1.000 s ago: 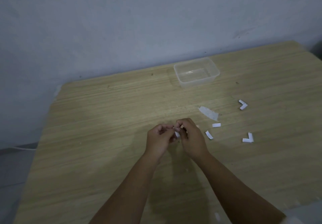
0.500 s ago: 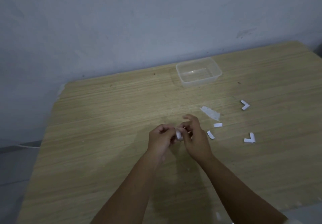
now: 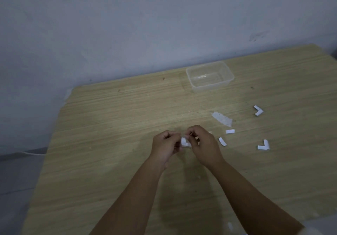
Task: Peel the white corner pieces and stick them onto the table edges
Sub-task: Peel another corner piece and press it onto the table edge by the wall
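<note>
**Two hands close on a white corner piece above a wooden surface**

A person's left hand (image 3: 166, 146) and right hand (image 3: 204, 145) meet over the middle of the pale wooden surface (image 3: 109, 143), both closed in a pinching grip on one small white corner piece (image 3: 184, 142). Only an L-shaped sliver of it shows between the curled fingers; the rest is hidden, and whether its backing is on or off cannot be made out. To the right of the grip lie two short white strips (image 3: 230, 131) (image 3: 222, 141), near each other but apart. Farther right rest two more corner pieces, one beyond the grip (image 3: 258, 110) and one level with it (image 3: 264, 145). A torn, translucent scrap (image 3: 222, 118) lies flat just beyond the strips. Well beyond the grip, toward the wall (image 3: 164, 24), stands a clear plastic container (image 3: 209, 77). The low light blurs fine detail. Both forearms are cut off by the lower edge, and a pale object at the bottom corner is too cropped to identify.
</note>
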